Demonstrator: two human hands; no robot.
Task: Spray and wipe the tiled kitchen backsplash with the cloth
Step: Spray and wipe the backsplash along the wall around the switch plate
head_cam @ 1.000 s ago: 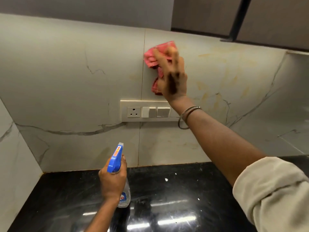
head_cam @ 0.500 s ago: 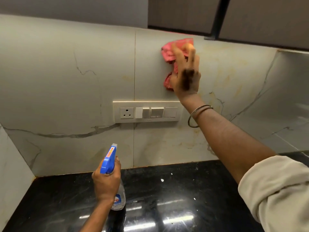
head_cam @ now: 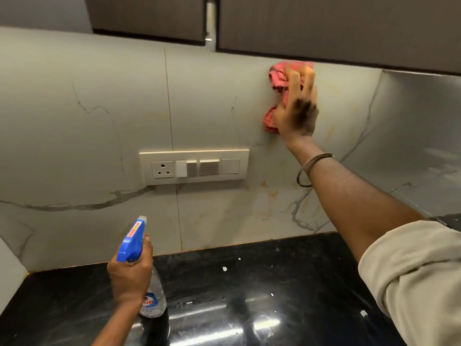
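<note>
Right hand [head_cam: 296, 108]: fingers stretched out, slightly apart, pressing bunched pink cloth [head_cam: 275, 81] flat against marble-look backsplash [head_cam: 99, 101]. Cloth shows past fingertips and left of palm, just under wall cabinet [head_cam: 324, 26]. Metal bangle [head_cam: 308, 169] on wrist below. Switch panel [head_cam: 194, 167] lower left of this hand, apart from it. Left hand [head_cam: 129, 273]: fingers wrapped round neck of spray bottle [head_cam: 132, 242], blue nozzle toward tiles, clear body below fist, over black countertop [head_cam: 249, 283].

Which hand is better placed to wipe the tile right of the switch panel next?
The right hand: it presses the pink cloth on the backsplash above that area. The left hand grips the spray bottle low over the counter.
</note>
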